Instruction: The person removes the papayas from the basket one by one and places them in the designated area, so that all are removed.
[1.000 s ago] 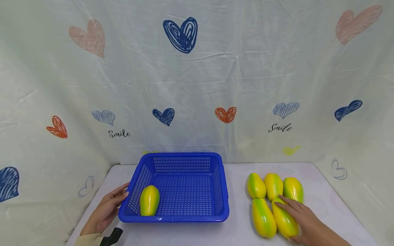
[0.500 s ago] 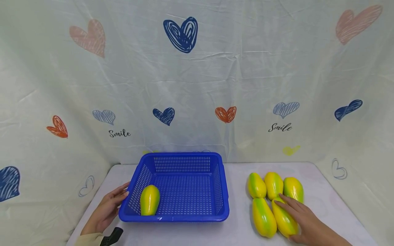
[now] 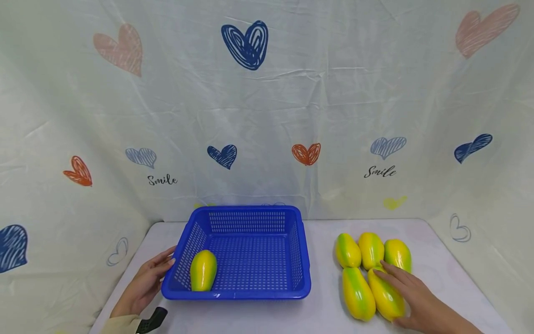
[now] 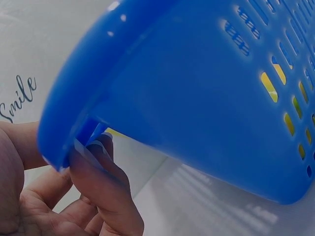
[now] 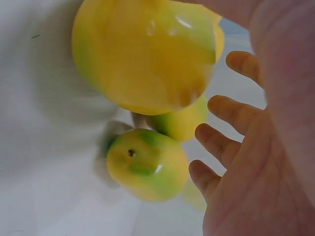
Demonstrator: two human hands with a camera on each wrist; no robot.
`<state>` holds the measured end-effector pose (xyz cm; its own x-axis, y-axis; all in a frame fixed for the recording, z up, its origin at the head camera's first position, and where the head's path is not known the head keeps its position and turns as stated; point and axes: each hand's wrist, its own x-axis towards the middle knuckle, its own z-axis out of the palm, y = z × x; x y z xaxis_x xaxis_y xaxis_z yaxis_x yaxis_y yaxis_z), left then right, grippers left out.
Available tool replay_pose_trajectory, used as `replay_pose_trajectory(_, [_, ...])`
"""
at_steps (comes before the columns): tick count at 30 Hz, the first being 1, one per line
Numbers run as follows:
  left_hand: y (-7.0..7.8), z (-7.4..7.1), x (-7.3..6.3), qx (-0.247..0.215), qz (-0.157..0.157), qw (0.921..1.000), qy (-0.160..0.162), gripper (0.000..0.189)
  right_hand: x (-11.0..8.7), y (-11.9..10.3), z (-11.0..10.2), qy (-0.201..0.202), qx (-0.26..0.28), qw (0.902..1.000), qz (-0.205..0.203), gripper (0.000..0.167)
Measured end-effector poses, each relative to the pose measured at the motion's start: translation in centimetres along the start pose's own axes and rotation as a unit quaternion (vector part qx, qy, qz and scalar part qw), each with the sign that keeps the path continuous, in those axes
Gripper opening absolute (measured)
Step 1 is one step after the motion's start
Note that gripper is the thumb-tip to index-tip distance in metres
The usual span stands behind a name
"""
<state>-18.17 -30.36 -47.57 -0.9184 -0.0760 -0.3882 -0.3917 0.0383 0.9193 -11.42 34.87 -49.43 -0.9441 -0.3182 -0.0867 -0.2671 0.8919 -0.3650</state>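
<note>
At the left of a blue plastic basket, my left hand holds the rim. In the left wrist view its fingers curl under the rim's edge. One yellow-green papaya lies inside the basket, near its left wall. My right hand is over the front right papaya of a group on the table, fingers spread and extended, thumb low beside the fruit. The right wrist view shows the fingers apart, alongside a large papaya and a smaller-looking one farther off.
Another papaya lies at the front left of the group, and three more, such as the back left papaya, lie behind in a row. A white table carries everything. A heart-printed curtain hangs behind and at both sides.
The head view has shifted slightly, so things sit a little higher in it. Both hands keep nearly the same place at the basket and the papaya.
</note>
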Motion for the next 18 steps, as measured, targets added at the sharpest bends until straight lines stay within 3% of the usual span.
replay_pose_trajectory(4, [0.1, 0.0, 0.1, -0.003, -0.001, 1.0, 0.002, 0.068, -0.2, -0.1, -0.3, 0.03, -0.029, 0.9987, -0.03, 0.102])
replay_pose_trajectory(9, [0.1, 0.0, 0.0, -0.003, -0.003, 1.0, 0.003, 0.067, -0.1, -0.7, -1.1, 0.042, -0.013, 0.998, -0.045, 0.101])
replay_pose_trajectory(14, [0.1, 0.0, -0.1, -0.007, 0.0, 1.0, 0.0, 0.069, 0.3, -1.6, -1.9, 0.082, -0.033, 0.9931, -0.077, 0.1])
replay_pose_trajectory(18, [0.2, 0.0, -0.1, -0.011, -0.001, 0.9999, 0.0, 0.068, 0.6, -2.6, -2.5, 0.086, -0.03, 0.9927, -0.079, 0.097])
